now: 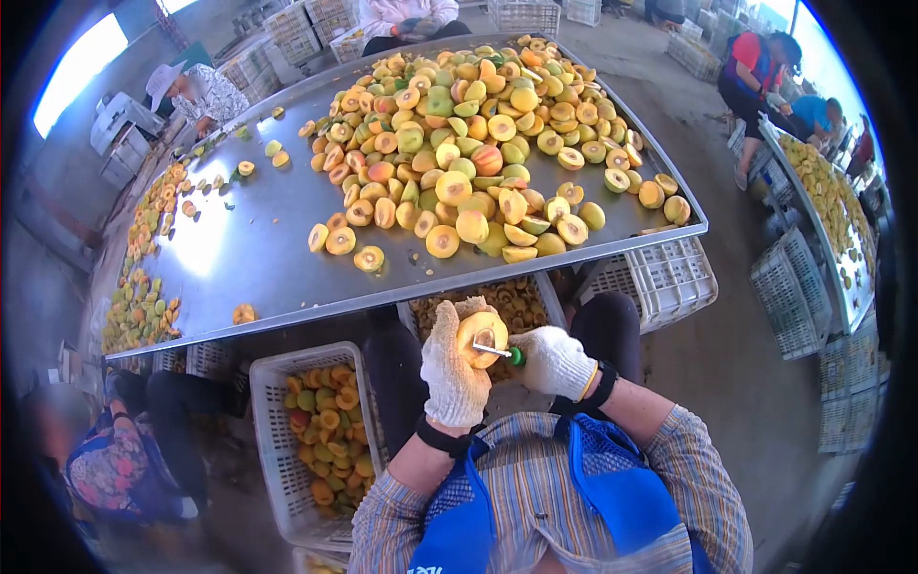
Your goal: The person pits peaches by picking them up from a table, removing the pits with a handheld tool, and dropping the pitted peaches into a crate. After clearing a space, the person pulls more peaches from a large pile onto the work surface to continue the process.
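Observation:
My left hand [450,378], in a white knit glove, is wrapped round a halved yellow peach [470,332], its cut face and stone hollow turned to the right. In my gloved right hand [557,362] is a small pitting tool [515,357] with a green handle. The tool's thin metal shaft reaches across the cut face, with its tip at the hollow. Both hands are above my lap, before the metal table's front edge. Beneath them stands a crate [553,304] of peach pieces, partly hidden by my hands.
A heap of peach halves [459,143] covers much of the metal table [287,277]. To my left stands a white crate [273,450] of halves; more white crates [669,277] are under the right end. Other people [196,96] sit around the table. A second table [832,201] is at right.

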`<move>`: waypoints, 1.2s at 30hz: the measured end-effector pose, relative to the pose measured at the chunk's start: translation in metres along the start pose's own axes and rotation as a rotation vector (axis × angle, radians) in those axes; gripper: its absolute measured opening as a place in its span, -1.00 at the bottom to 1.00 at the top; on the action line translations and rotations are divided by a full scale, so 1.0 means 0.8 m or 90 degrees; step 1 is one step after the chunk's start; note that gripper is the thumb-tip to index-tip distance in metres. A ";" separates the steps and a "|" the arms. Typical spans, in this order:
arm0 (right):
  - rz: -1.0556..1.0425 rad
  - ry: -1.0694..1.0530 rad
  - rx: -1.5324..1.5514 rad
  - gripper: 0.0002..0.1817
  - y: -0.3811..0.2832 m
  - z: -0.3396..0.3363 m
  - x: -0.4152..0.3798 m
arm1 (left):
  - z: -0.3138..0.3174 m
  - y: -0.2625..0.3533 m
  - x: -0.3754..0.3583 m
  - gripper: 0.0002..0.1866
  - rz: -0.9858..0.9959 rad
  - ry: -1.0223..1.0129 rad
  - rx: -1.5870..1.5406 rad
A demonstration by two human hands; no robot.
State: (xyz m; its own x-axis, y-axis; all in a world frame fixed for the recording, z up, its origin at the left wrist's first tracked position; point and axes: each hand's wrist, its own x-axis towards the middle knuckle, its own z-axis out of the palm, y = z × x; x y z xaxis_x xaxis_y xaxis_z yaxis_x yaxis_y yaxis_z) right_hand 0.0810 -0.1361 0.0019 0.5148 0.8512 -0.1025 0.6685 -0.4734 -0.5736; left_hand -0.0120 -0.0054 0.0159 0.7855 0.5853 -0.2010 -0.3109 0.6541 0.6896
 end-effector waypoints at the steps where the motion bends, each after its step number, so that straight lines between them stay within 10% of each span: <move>1: 0.066 -0.063 0.033 -0.76 -0.014 -0.005 -0.010 | 0.003 0.002 -0.001 -0.50 -0.001 -0.002 0.000; 10: -0.148 -0.083 0.387 -0.76 -0.031 0.011 -0.023 | 0.008 0.025 0.007 -0.60 -0.104 -0.166 -0.086; 15: -0.027 -0.088 0.034 -0.73 -0.026 -0.016 -0.010 | 0.012 0.041 0.010 -0.57 -0.070 -0.138 0.235; 17: -0.077 -0.175 0.111 -0.75 -0.016 0.005 -0.012 | 0.010 0.045 0.008 -0.56 -0.104 -0.158 0.252; 18: -0.098 -0.193 0.596 -0.78 -0.018 0.025 -0.020 | 0.003 0.039 0.008 -0.55 -0.147 -0.262 0.114; 21: -0.023 -0.404 0.643 -0.76 -0.027 0.016 -0.023 | -0.009 0.019 0.018 -0.53 -0.179 -0.417 -0.098; 23: -0.018 -0.344 0.645 -0.77 -0.029 0.005 -0.016 | 0.003 0.025 0.023 -0.55 -0.162 0.006 -0.132; 27: 0.252 -0.288 0.306 -0.69 0.000 -0.004 0.014 | -0.099 0.072 0.036 -0.64 0.037 0.113 -0.056; 29: 0.163 -0.172 0.117 -0.65 0.034 0.011 0.014 | -0.175 0.105 0.017 -0.59 0.165 0.268 0.287; 32: 0.094 -0.085 -0.054 -0.58 0.043 0.011 0.019 | -0.210 0.158 -0.023 -0.66 -0.002 0.428 1.429; 36: 0.066 -0.100 -0.036 -0.56 0.045 0.021 0.025 | -0.157 0.144 0.050 -0.66 0.480 0.285 1.291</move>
State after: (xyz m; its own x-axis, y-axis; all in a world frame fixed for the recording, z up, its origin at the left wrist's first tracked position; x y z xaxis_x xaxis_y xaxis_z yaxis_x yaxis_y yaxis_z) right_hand 0.1065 -0.1324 -0.0346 0.4952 0.8200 -0.2870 0.6476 -0.5686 -0.5072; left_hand -0.0836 0.1537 -0.0004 0.5909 0.6503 0.4774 0.6368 -0.7393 0.2188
